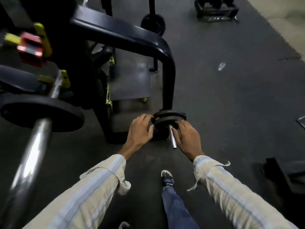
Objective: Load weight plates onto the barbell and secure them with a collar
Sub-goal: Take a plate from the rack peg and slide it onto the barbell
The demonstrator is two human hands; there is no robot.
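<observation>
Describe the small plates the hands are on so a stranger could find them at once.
Start at the dark curved frame tube that bends down to the floor mid-picture. At its foot, small black plates sit stacked on a short steel peg, between the left hand and right hand. They are far smaller than the big plate on the thick chrome bar at left.

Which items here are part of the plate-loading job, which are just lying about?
Job: small plates on storage peg; left hand; right hand; barbell with one plate.
Lying about: bench frame; floor scrap; far rack.
</observation>
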